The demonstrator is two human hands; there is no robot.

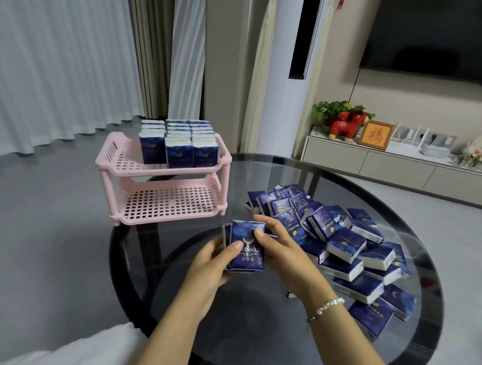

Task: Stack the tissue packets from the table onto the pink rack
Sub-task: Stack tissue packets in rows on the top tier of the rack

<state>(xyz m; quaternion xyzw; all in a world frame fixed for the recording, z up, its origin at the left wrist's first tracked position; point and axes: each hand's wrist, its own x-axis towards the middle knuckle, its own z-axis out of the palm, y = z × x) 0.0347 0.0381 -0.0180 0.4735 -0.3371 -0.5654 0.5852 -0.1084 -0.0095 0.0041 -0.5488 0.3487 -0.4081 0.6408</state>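
Note:
A small bunch of dark blue tissue packets (246,249) is held upright above the table between both hands. My left hand (214,256) grips it from the left, thumb on the front face. My right hand (282,246) holds its right side, thumb on the top corner. A loose pile of the same packets (346,244) lies on the right half of the round dark glass table (249,317). The pink two-tier rack (162,183) stands at the table's far left edge. Its top shelf carries three rows of upright packets (178,143); the bottom shelf (169,201) holds nothing.
Grey floor and white curtains (53,58) lie to the left, beyond the rack. A low white cabinet (398,169) with a red horse figure, a plant and a framed picture stands behind the table under a wall television (448,34).

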